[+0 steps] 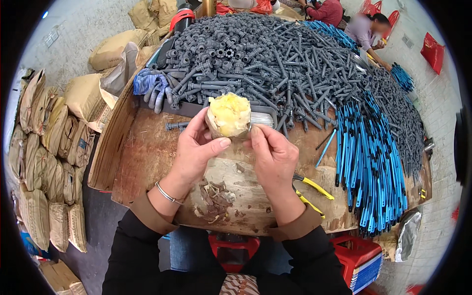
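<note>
Over the near part of the wooden table I hold up a partly peeled potato [228,116], its top bitten or broken to yellow flesh and brownish skin left lower down. My left hand [200,145] grips it from the left, thumb in front. At its right side, my right hand [272,152] pinches thumb and forefinger together at the edge of the skin. Whether a loose strip is between them is too small to see. Below my hands, a heap of brown potato peelings [215,200] lies on the table.
Yellow-handled pliers [314,189] lie beside my right wrist. Dark grey plastic fittings [275,54] pile up behind, with a blue-grey glove [153,88] at left. Blue-and-black rods [368,162] fan out at right. The wooden table [147,147] has a raised left edge. Two people sit beyond the pile.
</note>
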Tool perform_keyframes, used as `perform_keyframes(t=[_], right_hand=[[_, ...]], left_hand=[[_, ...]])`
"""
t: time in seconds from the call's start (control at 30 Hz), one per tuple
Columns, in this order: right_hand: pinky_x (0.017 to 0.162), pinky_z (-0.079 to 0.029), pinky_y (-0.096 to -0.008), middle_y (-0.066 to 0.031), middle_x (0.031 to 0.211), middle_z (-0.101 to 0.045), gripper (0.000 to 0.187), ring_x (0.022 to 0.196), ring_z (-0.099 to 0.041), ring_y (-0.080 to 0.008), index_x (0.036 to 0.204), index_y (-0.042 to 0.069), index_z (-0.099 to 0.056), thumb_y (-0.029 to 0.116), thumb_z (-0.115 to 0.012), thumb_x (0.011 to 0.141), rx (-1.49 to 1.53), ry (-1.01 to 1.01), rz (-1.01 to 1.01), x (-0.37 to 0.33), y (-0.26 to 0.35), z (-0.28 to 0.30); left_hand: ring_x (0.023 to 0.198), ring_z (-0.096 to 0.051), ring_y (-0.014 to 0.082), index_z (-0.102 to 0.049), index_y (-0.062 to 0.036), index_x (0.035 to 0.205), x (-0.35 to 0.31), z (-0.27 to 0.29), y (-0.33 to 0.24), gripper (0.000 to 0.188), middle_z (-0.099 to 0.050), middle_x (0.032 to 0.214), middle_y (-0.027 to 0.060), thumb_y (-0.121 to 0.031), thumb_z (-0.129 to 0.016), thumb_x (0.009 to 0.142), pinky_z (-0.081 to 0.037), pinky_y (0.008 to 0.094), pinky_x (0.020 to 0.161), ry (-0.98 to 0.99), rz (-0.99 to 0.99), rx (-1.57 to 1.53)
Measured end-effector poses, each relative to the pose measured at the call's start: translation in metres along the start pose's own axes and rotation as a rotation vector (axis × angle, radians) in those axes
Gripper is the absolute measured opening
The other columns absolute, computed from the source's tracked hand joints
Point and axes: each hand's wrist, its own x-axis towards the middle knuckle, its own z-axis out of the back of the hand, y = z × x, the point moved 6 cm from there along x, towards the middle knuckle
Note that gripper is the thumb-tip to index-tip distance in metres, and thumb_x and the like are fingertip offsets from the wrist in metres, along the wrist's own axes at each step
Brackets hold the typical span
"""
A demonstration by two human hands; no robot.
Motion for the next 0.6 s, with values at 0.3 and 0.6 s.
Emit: perform_keyframes(t=[0.3,0.6], right_hand=[[0.063,-0.05,-0.0224,-0.0099,0.08,-0.068,0.018,0.072,-0.065,-0.0114,0.1,-0.006,-0.064,0.006,-0.061,0.086,-0.06,0.11,0.057,0.0,0.002,-0.005],[0.057,-0.049,-0.0289,-0.0149,0.075,-0.065,0.013,0.061,-0.063,-0.0228,0.09,-0.004,-0.065,0.005,-0.065,0.081,-0.117,0.053,0.144,0.0,0.004,-0.005]], left_hand=[[0.114,-0.05,0.0185,-0.029,0.0038,0.135,-0.001,0.001,-0.008,0.074,-0.047,0.128,0.0129,0.003,-0.07,0.074,-0.042,0.0306,0.096,-0.004,-0.12,0.12],[0.115,-0.05,0.0186,-0.031,0.0035,0.133,-0.005,-0.006,-0.016,0.073,-0.048,0.126,0.0128,0.003,-0.071,0.073,-0.041,0.0303,0.097,-0.006,-0.211,0.387]])
